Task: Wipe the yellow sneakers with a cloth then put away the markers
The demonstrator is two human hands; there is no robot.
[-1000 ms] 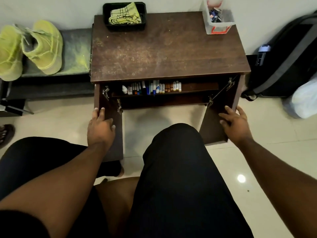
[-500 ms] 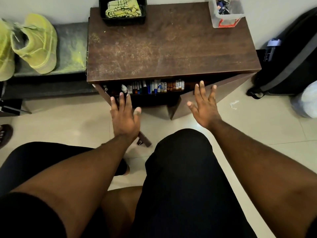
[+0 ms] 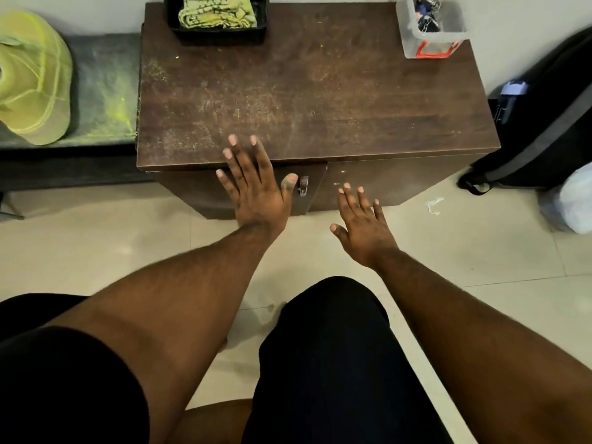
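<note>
With both doors of the brown cabinet [image 3: 320, 100] appearing flush with its front, a seated person held the left hand [image 3: 256, 187] flat against the left door [image 3: 198, 193], fingers straight and spread, the fingertips lying over the front edge of the worn top and the thumb beside the small metal handle [image 3: 303, 184]. That placement read as a final push to seat the door. The right hand [image 3: 362, 222] hovered before the right door [image 3: 397, 184], fingers straight and slightly fanned, holding nothing; whether it touched the panel could not be told. No markers were in view; they were presumably shut inside the cabinet. One yellow sneaker [image 3: 35, 88] lay on the dark bench [image 3: 102, 88] left of the cabinet, its pale upper looking clean while yellow smears marked the bench beside it. A yellow-green cloth [image 3: 217, 14] sat bundled in a black tray [image 3: 221, 35] at the back of the top, suggesting both jobs were essentially done.
</note>
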